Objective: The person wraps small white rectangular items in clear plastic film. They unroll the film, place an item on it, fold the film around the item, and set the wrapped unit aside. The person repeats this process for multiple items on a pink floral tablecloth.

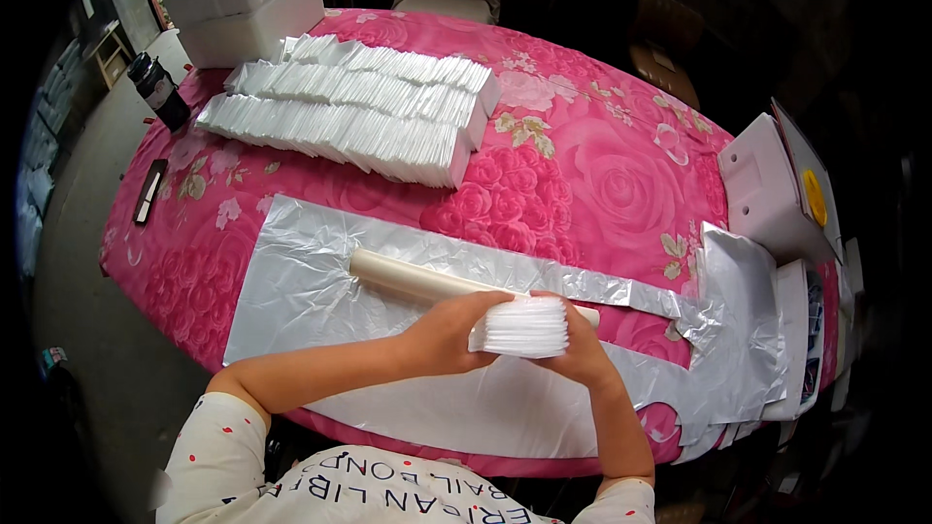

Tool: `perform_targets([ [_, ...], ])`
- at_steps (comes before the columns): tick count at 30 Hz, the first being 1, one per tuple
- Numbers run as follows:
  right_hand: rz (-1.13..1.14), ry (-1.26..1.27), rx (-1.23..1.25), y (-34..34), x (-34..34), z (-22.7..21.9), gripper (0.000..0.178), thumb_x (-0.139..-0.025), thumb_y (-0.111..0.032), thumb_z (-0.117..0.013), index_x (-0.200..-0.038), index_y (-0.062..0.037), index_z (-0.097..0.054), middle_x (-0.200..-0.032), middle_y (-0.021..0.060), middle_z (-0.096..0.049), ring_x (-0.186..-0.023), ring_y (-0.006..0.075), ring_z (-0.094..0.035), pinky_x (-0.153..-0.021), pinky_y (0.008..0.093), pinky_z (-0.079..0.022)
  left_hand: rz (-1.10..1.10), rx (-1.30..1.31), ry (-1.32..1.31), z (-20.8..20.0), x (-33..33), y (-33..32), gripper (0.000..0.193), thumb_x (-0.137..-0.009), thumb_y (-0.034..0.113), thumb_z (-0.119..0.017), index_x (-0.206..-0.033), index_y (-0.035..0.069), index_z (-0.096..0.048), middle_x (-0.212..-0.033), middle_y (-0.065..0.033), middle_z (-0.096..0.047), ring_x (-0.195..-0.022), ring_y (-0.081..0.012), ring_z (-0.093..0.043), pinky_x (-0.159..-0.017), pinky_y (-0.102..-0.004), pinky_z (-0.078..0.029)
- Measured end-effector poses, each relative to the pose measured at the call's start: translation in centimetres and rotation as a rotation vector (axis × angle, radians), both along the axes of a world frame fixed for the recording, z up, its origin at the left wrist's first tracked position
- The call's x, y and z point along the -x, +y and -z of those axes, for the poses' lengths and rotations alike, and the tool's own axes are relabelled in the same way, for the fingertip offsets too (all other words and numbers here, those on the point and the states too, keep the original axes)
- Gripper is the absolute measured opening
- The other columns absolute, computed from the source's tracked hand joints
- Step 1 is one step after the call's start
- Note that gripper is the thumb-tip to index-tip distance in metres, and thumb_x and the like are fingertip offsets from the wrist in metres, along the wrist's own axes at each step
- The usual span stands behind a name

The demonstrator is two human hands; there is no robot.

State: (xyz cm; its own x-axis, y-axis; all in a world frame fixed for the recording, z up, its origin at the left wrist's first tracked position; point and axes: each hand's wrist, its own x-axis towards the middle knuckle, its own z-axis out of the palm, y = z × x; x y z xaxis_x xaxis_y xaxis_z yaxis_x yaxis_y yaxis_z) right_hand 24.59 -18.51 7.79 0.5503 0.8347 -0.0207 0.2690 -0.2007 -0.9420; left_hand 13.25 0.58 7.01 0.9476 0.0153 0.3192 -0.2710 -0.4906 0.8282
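Observation:
Between my two hands is a thick stack of thin white folded sheets (pixel 525 329), its layered edges facing me. My left hand (pixel 451 330) is closed around the left side of the stack. On its right side, my right hand (pixel 582 353) grips it with the fingers partly hidden behind. Just beyond the stack, a cream-coloured tube (pixel 413 277) lies slantwise, partly covered by my hands. Under the tube spreads a shiny silvery-white plastic sheet (pixel 291 262), creased near the tube's left end.
Several packed rows of similar white sheets (pixel 340 126) lie farther back on the pink floral tablecloth (pixel 621 184). White foam boxes (pixel 248 24) stand far left, beside a dark bottle (pixel 158 90) and a small dark object (pixel 149 192). Another foam box (pixel 767 184) and crumpled silvery film (pixel 743 311) are at right.

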Motion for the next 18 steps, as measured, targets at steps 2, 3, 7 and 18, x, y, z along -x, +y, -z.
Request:
perform_targets([
  [2, 0.009, 0.035, -0.023, 2.0, -3.9, -0.9, 0.062, -0.067, -0.007, -0.077, -0.122, -0.0051, -0.047, -0.109, 0.0054, -0.058, -0.103, 0.0149, -0.055, -0.089, 0.0308, -0.044, -0.048, -0.016, -0.117, -0.7, -3.8, 1.4, 0.058, -0.068, 0.011, -0.075, -0.118, 0.001, -0.048, -0.106, -0.0177, -0.058, -0.097, -0.0313, -0.059, -0.083, -0.0363, -0.048],
  [3, 0.004, 0.032, -0.062, 2.9, -6.4, -0.7, 0.06, -0.069, -0.008, -0.076, -0.121, -0.0051, -0.047, -0.109, 0.0045, -0.058, -0.102, 0.0139, -0.054, -0.089, 0.0301, -0.043, -0.045, 0.056, -0.076, -1.4, -6.0, 2.2, 0.056, -0.069, 0.009, -0.074, -0.118, 0.0, -0.048, -0.105, -0.0169, -0.058, -0.096, -0.0288, -0.06, -0.081, -0.0347, -0.048],
  [7, -0.066, 0.025, -0.153, 8.3, -16.0, -0.6, 0.051, -0.075, -0.008, -0.073, -0.12, -0.004, -0.048, -0.109, 0.0034, -0.058, -0.101, 0.0127, -0.054, -0.088, 0.0281, -0.044, -0.168, 0.007, -0.148, -0.6, -13.6, 5.1, 0.063, -0.073, 0.014, -0.071, -0.124, -0.003, -0.038, -0.114, -0.0204, -0.053, -0.102, -0.032, -0.056, -0.086, -0.0371, -0.045],
  [18, -0.043, -0.022, -0.107, 20.9, -32.3, 3.3, 0.031, -0.075, -0.003, -0.07, -0.103, -0.002, -0.059, -0.095, 0.0013, -0.062, -0.089, 0.0094, -0.057, -0.081, 0.0273, -0.048, -0.542, 0.271, 0.307, 1.6, -28.3, 10.7, 0.067, -0.075, 0.019, -0.067, -0.121, -0.011, -0.028, -0.103, -0.0232, -0.055, -0.091, -0.0274, -0.06, -0.074, -0.0335, -0.049],
])
